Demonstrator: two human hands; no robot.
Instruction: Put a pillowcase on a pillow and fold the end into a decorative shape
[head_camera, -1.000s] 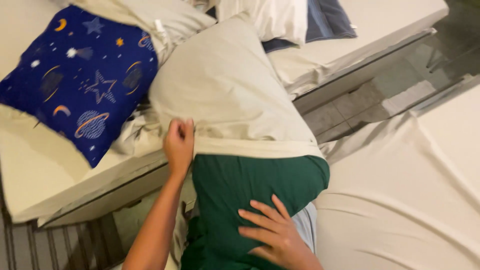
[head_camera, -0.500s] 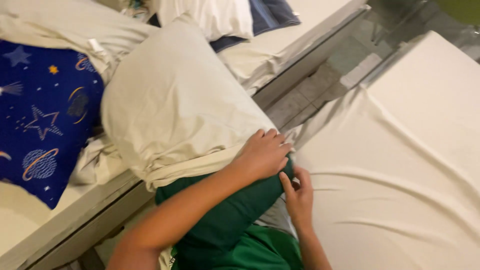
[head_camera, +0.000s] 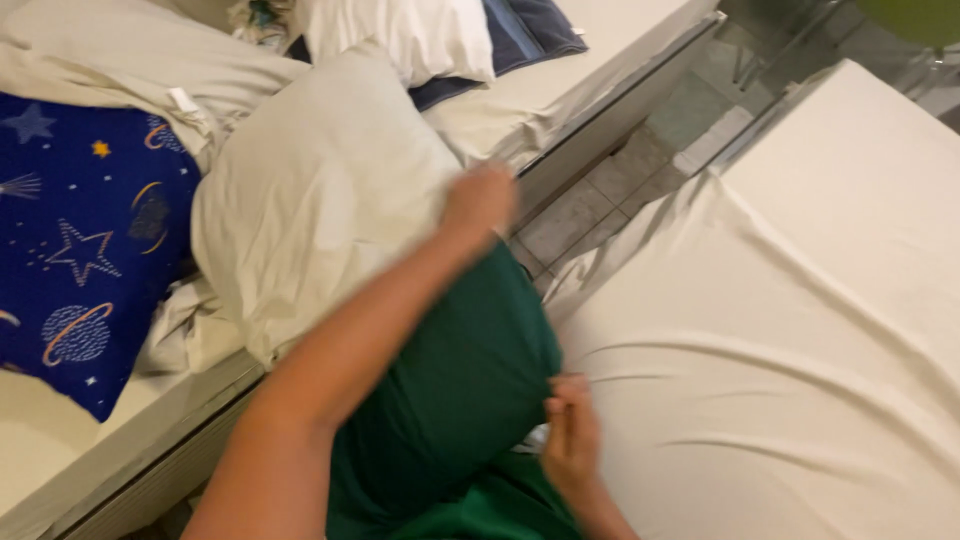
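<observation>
A cream pillow (head_camera: 320, 210) lies partly inside a dark green pillowcase (head_camera: 455, 385), its upper end resting on the left bed. My left hand (head_camera: 480, 200) is blurred and grips the pillow's right edge where the green cloth begins. My right hand (head_camera: 570, 440) pinches the lower right edge of the green pillowcase, close to my body. My left forearm crosses over the green cloth.
A dark blue cushion (head_camera: 85, 250) with stars and planets lies on the left bed. A white pillow (head_camera: 400, 35) and a blue cloth (head_camera: 525, 25) lie at the back. A bed with a cream sheet (head_camera: 790, 330) fills the right side. A tiled floor gap (head_camera: 610, 190) runs between the beds.
My left hand moved from the pillow's left edge across to its right edge, then up it. My right hand moved right along the green pillowcase's lower edge. The view swung right.
</observation>
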